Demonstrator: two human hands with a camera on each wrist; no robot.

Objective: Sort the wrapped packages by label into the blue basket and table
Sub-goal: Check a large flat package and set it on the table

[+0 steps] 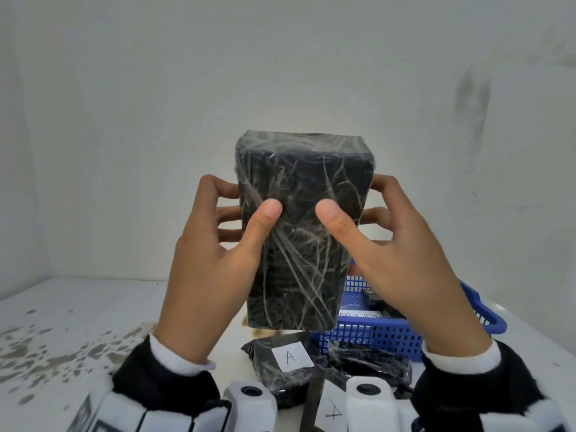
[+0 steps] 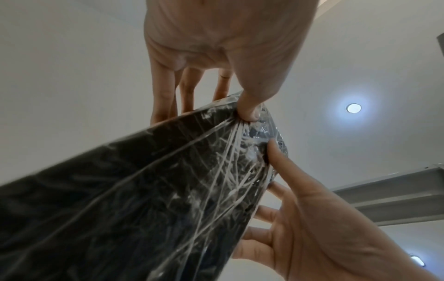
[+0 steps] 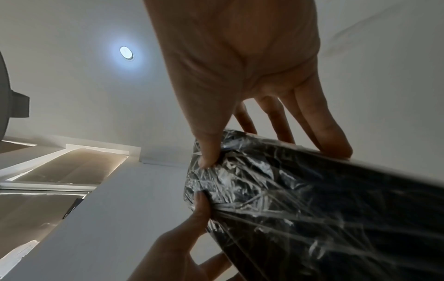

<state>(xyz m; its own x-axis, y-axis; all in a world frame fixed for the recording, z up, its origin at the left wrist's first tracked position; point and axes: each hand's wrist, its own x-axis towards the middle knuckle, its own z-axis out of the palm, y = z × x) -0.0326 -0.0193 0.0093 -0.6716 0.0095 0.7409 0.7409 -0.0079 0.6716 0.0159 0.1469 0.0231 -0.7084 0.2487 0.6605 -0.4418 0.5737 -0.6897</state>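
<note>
A black package wrapped in clear film is held upright in the air, well above the table, and the face toward me shows no label. My left hand grips its left side, thumb on the front and fingers behind. My right hand grips the right side the same way. Both wrist views look up at the package with a thumb pressed into the film. The blue basket stands on the table at the right, below the package, with a dark package inside.
Two black wrapped packages marked A lie on the white table near me: one in the middle, another partly behind the wrist camera. A third dark package lies against the basket. A white wall stands close behind.
</note>
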